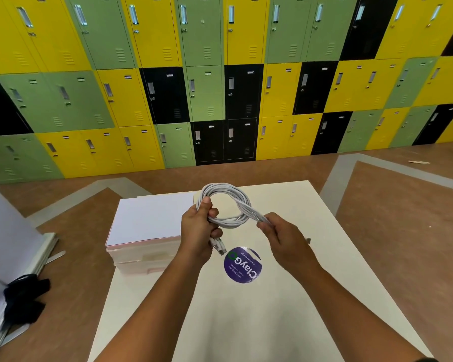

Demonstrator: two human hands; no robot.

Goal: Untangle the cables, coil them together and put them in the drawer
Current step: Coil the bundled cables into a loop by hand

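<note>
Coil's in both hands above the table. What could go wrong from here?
1. The coil is untied: if the left hand or right hand lets go, loops may spring apart.
2. The plugs dangling under the left hand could snag on the way in.
3. The drawer unit looks shut, so opening it probably costs one grip.

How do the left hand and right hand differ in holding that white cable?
The left hand wraps thumb and fingers round the cable coil's loop, plug ends dangling beneath; the right hand only pinches the strands running off it. The left hand's thumb points up, the right hand's fingertips point left. Both hold the coil above the table.
</note>
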